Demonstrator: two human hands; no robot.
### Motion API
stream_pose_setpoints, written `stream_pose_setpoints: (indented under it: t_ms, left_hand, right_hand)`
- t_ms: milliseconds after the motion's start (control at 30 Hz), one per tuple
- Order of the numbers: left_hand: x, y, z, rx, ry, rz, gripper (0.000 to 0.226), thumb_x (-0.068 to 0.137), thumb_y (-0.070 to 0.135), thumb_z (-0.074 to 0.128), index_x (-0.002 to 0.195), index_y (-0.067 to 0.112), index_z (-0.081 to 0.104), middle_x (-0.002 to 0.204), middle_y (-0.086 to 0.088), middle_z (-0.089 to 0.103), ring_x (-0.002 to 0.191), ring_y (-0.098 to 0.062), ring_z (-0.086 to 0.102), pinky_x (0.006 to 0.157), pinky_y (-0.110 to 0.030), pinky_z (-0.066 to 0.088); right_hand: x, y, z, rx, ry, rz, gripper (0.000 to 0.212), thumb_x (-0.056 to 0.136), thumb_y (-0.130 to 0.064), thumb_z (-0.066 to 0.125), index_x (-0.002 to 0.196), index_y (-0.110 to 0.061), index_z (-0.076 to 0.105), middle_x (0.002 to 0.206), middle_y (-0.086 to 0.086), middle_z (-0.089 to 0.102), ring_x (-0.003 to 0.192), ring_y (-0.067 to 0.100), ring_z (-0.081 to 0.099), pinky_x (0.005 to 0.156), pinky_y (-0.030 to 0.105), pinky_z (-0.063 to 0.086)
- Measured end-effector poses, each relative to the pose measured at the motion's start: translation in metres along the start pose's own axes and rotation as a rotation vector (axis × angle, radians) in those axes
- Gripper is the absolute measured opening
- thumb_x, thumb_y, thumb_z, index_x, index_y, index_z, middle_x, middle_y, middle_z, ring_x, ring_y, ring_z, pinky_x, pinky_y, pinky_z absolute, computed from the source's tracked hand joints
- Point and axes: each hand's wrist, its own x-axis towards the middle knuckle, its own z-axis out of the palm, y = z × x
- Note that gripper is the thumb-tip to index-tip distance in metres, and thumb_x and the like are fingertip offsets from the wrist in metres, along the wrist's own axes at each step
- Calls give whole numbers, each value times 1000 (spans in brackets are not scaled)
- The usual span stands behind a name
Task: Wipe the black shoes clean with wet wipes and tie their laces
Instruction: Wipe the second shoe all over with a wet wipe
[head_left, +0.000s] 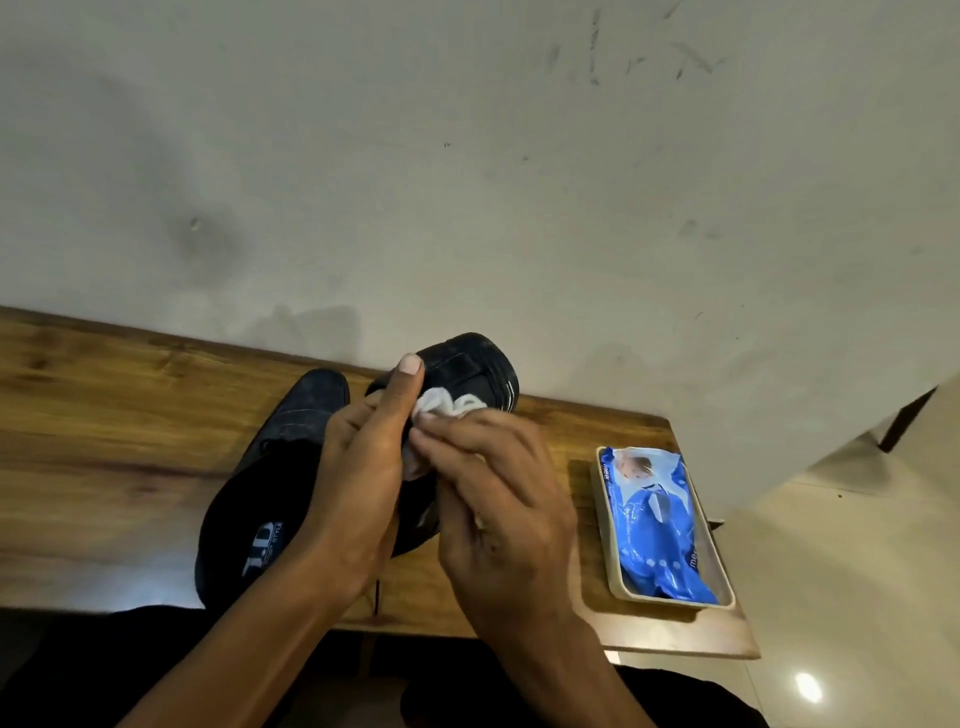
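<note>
Two black shoes are on the wooden table (104, 415). One shoe (270, 467) lies flat at the left, its printed insole facing me. The other shoe (472, 364) is lifted with its toe pointing up and away. My left hand (358, 478) grips this raised shoe from the left, thumb pointing up along its side. My right hand (498, 499) presses a crumpled white wet wipe (447, 408) against the shoe's upper. A dark lace end (376, 592) hangs below my left hand. The middle of the raised shoe is hidden behind my hands.
A blue pack of wet wipes (657, 530) lies in a pale shallow tray (608, 545) at the right end of the table. A scuffed white wall (467, 182) rises directly behind the table. Tiled floor (857, 597) shows at the right.
</note>
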Motion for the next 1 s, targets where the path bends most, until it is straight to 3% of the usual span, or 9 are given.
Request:
stream_pose_setpoints:
  t_ms: [100,200,367,433,600,700,800,1000]
  left_hand:
    - [1,0,0,-13,2,35,43,96,40,55,69,11,71,76,-10,70,75,-21,70,71,-30,57]
    - [2,0,1,9,18,68,40,100,36,51,81,17,80,93,-12,78,90,-23,75,84,-39,55]
    - [5,-1,1,16,70,71,38,96,38,56,95,5,74,94,-14,78,89,-25,75,83,-43,56]
    - [6,0,0,1,65,90,34,94,37,59,87,9,77,91,-13,78,86,-24,75,80,-39,56]
    - [5,0,-4,-9,62,131,29,85,37,66,75,10,68,70,-6,69,68,-16,69,64,-27,57]
    - [5,-1,-5,3,85,145,33,87,41,64,81,9,71,80,-13,72,79,-24,70,76,-37,59]
    - [7,1,-6,20,118,162,37,89,45,62,89,11,77,98,-21,74,98,-36,71,96,-55,54]
    - [9,0,-6,22,125,162,30,92,40,61,96,16,78,104,-11,77,105,-29,72,100,-51,51]
  right_hand:
    - [3,0,-1,-20,-69,-66,19,97,-6,60,107,1,76,111,11,73,106,23,64,95,33,51]
    - [18,22,-11,-43,16,45,20,89,3,69,108,0,75,111,10,72,105,22,65,92,33,53]
    - [27,37,-11,1,122,218,21,90,3,67,109,-1,74,110,7,71,106,19,67,91,32,55]
    - [21,23,-5,-11,97,167,20,90,3,68,109,0,75,109,9,71,104,21,66,92,27,52]
    - [-1,-1,12,72,-22,30,19,90,2,66,106,0,76,110,11,72,108,23,63,97,33,50]
    - [2,5,10,78,-42,-11,20,88,6,69,106,1,76,111,11,72,106,24,64,94,33,51]
    - [19,20,3,54,17,44,22,87,6,71,108,1,75,112,11,71,105,23,65,90,33,53]
    - [35,36,8,42,119,143,22,91,3,69,111,-1,74,111,9,69,107,19,65,91,28,54]
